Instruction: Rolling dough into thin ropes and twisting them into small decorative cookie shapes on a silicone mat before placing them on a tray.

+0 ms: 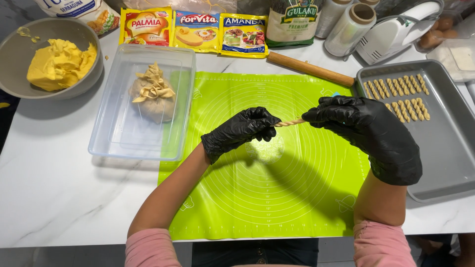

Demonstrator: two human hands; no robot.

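Both my hands wear black gloves and hold a thin twisted rope of pale dough [291,122] above a green silicone baking mat [277,198]. My left hand [242,131] pinches its left end. My right hand [366,128] pinches its right end. The rope hangs level between them, clear of the mat. To the right, a grey metal tray [445,153] carries several finished twisted dough sticks [401,96] in rows at its far left corner. A lump of dough [153,96] with loose strips on top lies in a clear plastic container [123,143] left of the mat.
A grey bowl [15,34] of yellow butter-like mass [59,64] stands far left. A wooden rolling pin [311,69] lies behind the mat. Several food packets [195,32], rolls of plastic wrap [349,22] and a white hand mixer [391,34] line the back of the white marble table [54,198].
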